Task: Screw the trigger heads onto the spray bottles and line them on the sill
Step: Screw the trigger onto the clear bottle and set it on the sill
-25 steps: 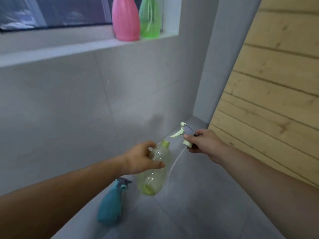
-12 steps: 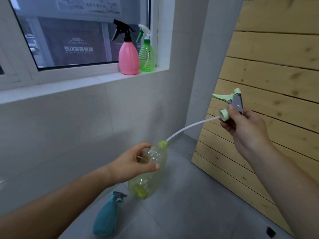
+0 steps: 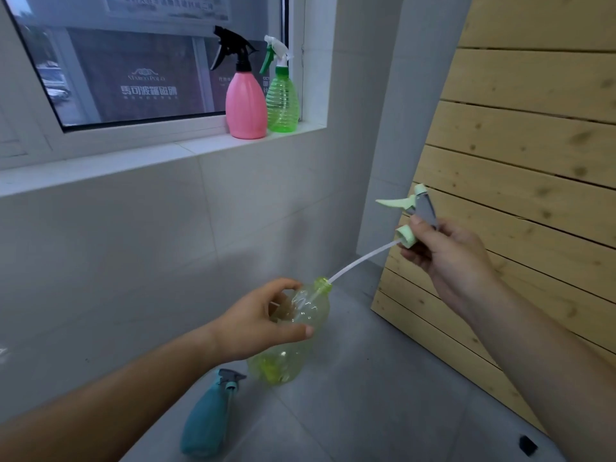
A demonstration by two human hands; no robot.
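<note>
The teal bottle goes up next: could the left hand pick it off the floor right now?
Probably not yet: the left hand grips the yellow bottle, though the teal bottle lies unobstructed just below it.

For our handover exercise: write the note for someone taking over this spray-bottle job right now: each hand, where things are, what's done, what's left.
Left hand grips the clear yellow bottle, tilted. Right hand holds the loose trigger head; its tube tip is in the bottle's neck.
Done: pink bottle and green bottle, heads on, stand on the sill.
Left: screw this head on; set it and the teal bottle, now on the floor, on the sill.
</note>
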